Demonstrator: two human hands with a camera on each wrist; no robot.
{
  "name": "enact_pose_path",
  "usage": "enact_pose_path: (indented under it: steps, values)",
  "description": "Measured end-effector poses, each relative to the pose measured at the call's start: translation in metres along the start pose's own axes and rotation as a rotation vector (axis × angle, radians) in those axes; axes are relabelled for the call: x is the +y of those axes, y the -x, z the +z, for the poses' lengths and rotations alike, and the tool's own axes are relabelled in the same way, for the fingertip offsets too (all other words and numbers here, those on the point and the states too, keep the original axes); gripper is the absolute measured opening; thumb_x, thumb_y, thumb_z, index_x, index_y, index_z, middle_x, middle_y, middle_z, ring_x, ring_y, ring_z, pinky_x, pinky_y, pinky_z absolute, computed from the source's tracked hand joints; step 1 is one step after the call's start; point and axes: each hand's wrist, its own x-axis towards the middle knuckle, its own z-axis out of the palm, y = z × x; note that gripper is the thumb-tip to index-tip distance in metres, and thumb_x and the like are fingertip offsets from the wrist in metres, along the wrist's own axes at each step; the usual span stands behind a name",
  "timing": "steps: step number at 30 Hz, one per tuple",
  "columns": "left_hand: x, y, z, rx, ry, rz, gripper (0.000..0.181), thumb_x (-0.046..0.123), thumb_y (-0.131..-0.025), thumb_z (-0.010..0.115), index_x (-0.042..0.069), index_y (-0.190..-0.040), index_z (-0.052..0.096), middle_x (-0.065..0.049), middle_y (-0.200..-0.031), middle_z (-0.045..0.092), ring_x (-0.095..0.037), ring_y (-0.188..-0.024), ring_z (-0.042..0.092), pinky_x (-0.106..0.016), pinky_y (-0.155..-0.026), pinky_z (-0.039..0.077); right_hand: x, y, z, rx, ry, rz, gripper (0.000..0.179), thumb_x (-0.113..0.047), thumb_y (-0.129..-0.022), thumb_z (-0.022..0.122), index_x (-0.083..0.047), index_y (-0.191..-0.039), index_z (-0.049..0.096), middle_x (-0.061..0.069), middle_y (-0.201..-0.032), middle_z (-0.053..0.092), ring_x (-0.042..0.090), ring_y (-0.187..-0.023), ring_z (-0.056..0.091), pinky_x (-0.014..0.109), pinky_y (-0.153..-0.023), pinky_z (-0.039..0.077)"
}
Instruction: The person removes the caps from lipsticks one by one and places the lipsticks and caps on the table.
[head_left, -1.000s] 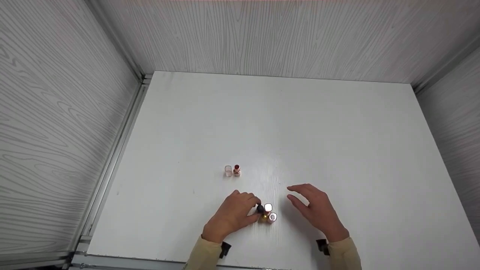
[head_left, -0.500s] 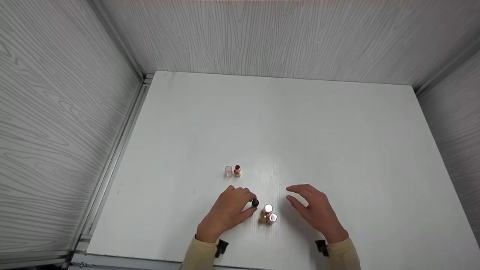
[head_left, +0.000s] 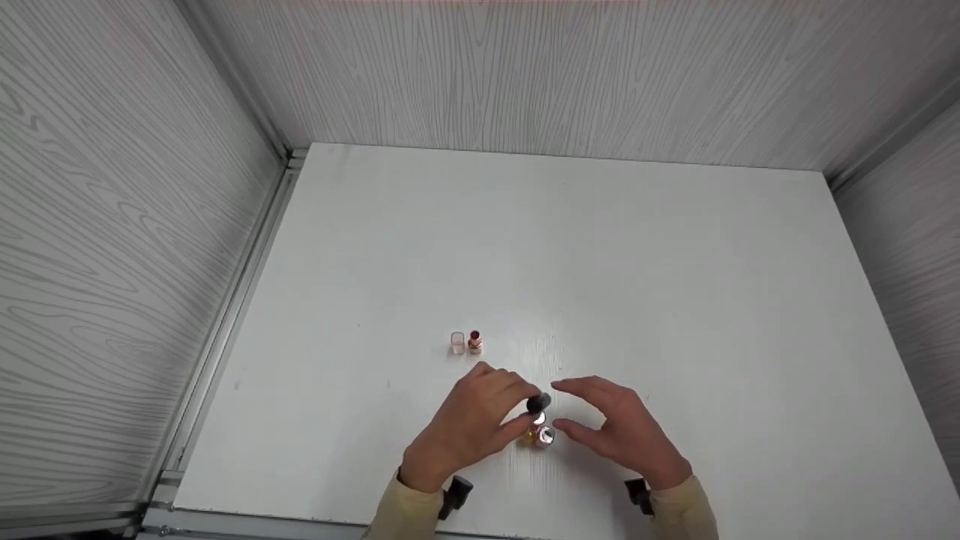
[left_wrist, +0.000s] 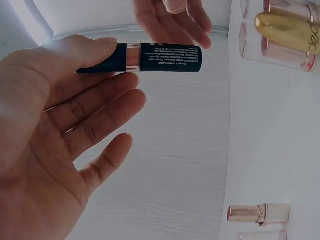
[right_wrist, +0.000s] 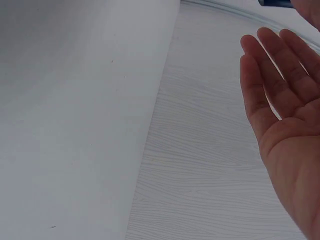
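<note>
My left hand [head_left: 466, 421] pinches a dark capped lipstick [left_wrist: 171, 58] between thumb and fingers. A clear and orange-pink band runs round its middle, with small white print beside it. In the head view the dark lipstick tilts above a small cluster: a gold lipstick [left_wrist: 285, 31] and two tubes with shiny tops, one of them a pinkish tube [head_left: 545, 436]. My right hand [head_left: 624, 421] is just to the right, holding nothing, thumb and fingers spread apart near the lipstick's end. The left wrist view shows the right fingers [left_wrist: 182, 25] behind the lipstick.
Farther back on the white table [head_left: 637, 247] stands an uncapped pink lipstick [head_left: 475, 343], with a clear cap [head_left: 457, 343] beside it. Wood-grain panels [head_left: 480, 75] enclose the table at the back and both sides.
My left hand drew the dark lipstick left out of the cluster, then raised it back rightward, tilting it. My right hand has shifted slightly left towards it.
</note>
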Motion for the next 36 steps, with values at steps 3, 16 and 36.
enact_pose_path:
  steps: [3,16,36]
  values:
    - [0.003,-0.002,0.007,-0.005,0.017,0.022,0.020,0.024,-0.087,0.080,0.014,-0.103,0.073,0.007,-0.094,0.073,-0.006,-0.087,0.068,-0.026,-0.075,0.049,-0.004,-0.002,0.001,-0.003,-0.003,-0.037,0.049,-0.015,-0.080,0.087,-0.019,-0.126,0.069,-0.005,-0.115,0.073,0.011,-0.105,0.069,0.030,-0.088,0.056]
    - [0.006,-0.002,0.023,0.081,0.084,0.032,0.024,0.018,-0.085,0.080,0.010,-0.107,0.074,0.003,-0.097,0.074,-0.008,-0.091,0.069,-0.027,-0.075,0.049,-0.004,-0.006,0.003,0.063,-0.019,-0.153,0.050,0.002,-0.075,0.086,-0.018,-0.118,0.071,-0.006,-0.107,0.073,0.010,-0.096,0.070,0.018,-0.086,0.053]
    - [0.005,-0.004,0.027,0.276,0.095,0.144,0.019,0.012,-0.079,0.079,0.010,-0.097,0.073,0.003,-0.088,0.073,-0.006,-0.078,0.068,-0.022,-0.074,0.052,-0.010,-0.008,0.007,0.111,-0.015,-0.165,0.047,0.006,-0.072,0.086,-0.015,-0.112,0.072,-0.004,-0.102,0.072,0.010,-0.092,0.071,0.017,-0.083,0.054]
